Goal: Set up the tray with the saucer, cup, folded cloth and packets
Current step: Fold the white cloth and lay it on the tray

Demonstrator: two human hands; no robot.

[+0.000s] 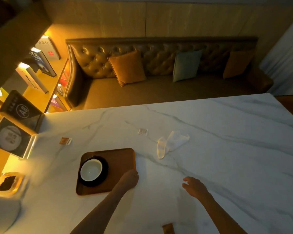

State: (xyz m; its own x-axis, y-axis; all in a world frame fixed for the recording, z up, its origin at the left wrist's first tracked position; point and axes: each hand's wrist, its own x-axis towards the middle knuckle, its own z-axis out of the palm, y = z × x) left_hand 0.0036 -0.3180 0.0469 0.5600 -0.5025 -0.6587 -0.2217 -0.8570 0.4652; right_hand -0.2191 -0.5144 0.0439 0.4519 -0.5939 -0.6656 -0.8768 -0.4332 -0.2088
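A brown wooden tray (120, 159) lies on the marble table. On its left half stands a white-lined cup (91, 170) on a black saucer (105, 173). My left hand (130, 179) rests at the tray's near right corner, its fingers curled on the edge. My right hand (194, 186) hovers over bare table to the right, fingers apart, holding nothing. A crumpled white cloth (170, 143) lies beyond the tray to the right. One packet (65, 141) lies left of the tray's far side, a pale packet (142, 131) next to the cloth, and a brown packet (168, 228) by the bottom edge.
The marble table (227, 149) reaches far to the right. A lit shelf with books and an acrylic sign stand (12, 137) borders its left. A small tray of dark items (8, 184) sits at the near left. A tufted bench with cushions (127, 67) runs behind.
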